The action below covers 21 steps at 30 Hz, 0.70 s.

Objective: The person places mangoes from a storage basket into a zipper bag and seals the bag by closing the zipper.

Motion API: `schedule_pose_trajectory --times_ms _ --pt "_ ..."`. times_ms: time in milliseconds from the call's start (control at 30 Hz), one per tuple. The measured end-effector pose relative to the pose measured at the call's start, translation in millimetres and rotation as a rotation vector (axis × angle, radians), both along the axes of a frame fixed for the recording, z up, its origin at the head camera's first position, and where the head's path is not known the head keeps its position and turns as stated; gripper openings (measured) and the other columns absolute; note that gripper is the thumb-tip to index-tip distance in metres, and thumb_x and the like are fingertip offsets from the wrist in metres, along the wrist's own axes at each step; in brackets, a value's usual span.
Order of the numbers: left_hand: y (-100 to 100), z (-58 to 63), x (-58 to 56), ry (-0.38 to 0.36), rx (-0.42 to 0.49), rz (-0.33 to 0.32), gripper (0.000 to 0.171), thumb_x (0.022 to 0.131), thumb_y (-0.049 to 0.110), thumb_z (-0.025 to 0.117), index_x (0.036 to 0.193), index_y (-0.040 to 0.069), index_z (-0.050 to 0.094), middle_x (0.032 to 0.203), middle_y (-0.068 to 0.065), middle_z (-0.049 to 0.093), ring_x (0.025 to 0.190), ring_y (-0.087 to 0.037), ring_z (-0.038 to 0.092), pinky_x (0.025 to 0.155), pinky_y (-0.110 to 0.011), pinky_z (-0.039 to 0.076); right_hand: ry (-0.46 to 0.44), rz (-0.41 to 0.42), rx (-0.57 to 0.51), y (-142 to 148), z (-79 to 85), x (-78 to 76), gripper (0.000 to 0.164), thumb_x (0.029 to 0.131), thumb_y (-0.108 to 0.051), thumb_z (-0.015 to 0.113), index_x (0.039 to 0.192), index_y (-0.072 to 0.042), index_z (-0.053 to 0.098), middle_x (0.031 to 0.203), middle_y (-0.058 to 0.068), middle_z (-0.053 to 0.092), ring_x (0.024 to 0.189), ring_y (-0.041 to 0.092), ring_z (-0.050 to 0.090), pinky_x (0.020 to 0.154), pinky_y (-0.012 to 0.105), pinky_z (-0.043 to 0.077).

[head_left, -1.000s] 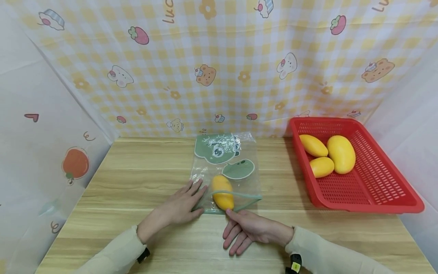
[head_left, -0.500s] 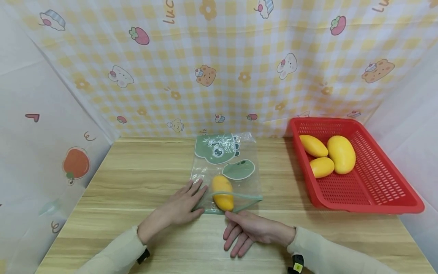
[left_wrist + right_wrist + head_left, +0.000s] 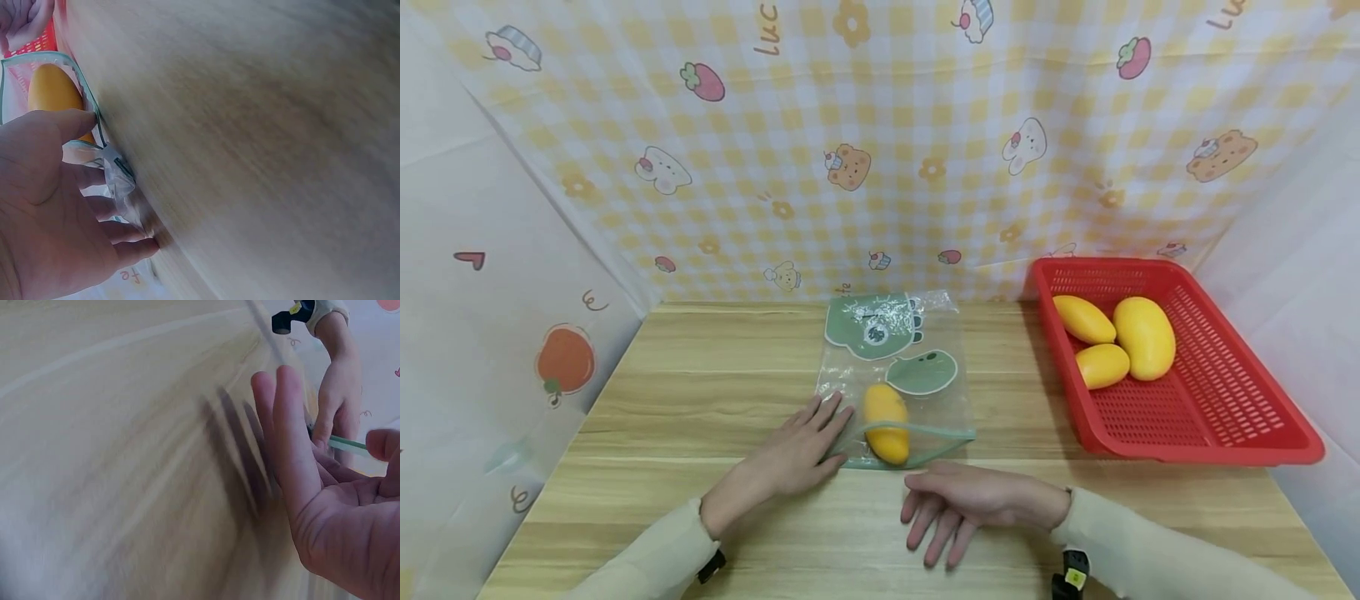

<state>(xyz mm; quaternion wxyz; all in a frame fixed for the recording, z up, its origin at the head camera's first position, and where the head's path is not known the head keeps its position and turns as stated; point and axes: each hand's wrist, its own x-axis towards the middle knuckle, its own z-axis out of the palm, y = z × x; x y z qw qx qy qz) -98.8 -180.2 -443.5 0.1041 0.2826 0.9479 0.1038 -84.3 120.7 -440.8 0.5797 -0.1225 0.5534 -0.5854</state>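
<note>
A yellow mango [image 3: 886,408] lies just inside the mouth of a clear zip bag [image 3: 842,375] printed with green cartoon shapes. The bag lies on the wooden table with its green-edged mouth facing me and gaping. My left hand [image 3: 801,446] rests with spread fingers on the bag's left edge; in the left wrist view its thumb [image 3: 78,122] is at the green rim beside the mango [image 3: 53,87]. My right hand [image 3: 973,500] is just below the mouth, fingers loosely extended and holding nothing. In the right wrist view its fingers [image 3: 290,425] stand apart above the table.
A red plastic basket [image 3: 1262,457] stands at the right of the table with several mangoes [image 3: 1144,337] in its left part. A yellow checked cloth [image 3: 925,125] hangs behind the table, and a white printed cloth [image 3: 490,333] hangs at the left.
My right hand has drawn back from the mango's near end, a little to the right and toward me. The left hand has stayed in place, and the mango has barely shifted.
</note>
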Motion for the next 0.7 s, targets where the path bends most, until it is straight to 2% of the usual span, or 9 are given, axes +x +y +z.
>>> schedule_pose_trajectory --times_ms 167,700 --pt "0 -0.7 0.0 -0.009 0.006 -0.002 0.068 0.105 0.040 0.054 0.159 0.004 0.032 0.164 -0.023 0.017 0.147 -0.049 0.018 0.115 -0.060 0.025 0.047 0.015 0.011 10 6.8 -2.2 0.052 0.109 -0.040 0.042 0.122 0.007 0.060 0.110 0.027 0.070 0.086 0.033 0.074 0.061 0.037 0.061" --pt "1 1.4 2.8 -0.012 0.022 0.007 0.068 0.106 0.037 0.054 0.159 0.002 0.030 0.165 -0.023 0.014 0.148 -0.048 0.014 0.115 -0.061 0.023 0.127 0.040 0.053 36 25.4 -11.5 0.052 0.110 -0.039 0.043 0.124 0.008 0.060 0.113 0.027 0.068 0.087 0.033 0.074 0.059 0.036 0.061"
